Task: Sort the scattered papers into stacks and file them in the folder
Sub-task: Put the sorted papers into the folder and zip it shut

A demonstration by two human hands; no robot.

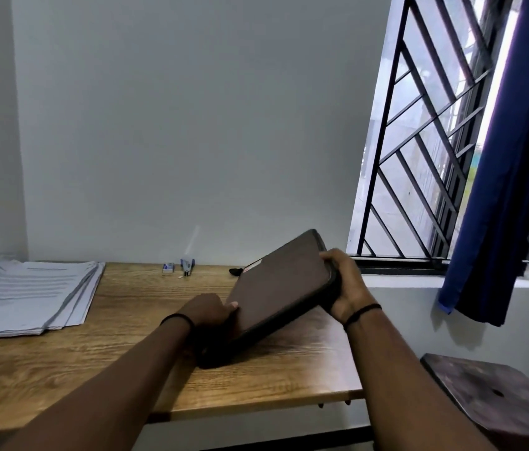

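A dark brown folder is tilted up on the right part of the wooden table, its near left corner resting on the wood. My left hand grips the folder's left edge. My right hand grips its raised right edge, fingers curled over the rim. A stack of white printed papers lies at the table's far left, the sheets fanned slightly.
A small stapler and a little staple box stand at the table's back edge by the wall. A small dark object lies behind the folder. A barred window with a blue curtain is on the right. A dark wooden stool stands beside the table.
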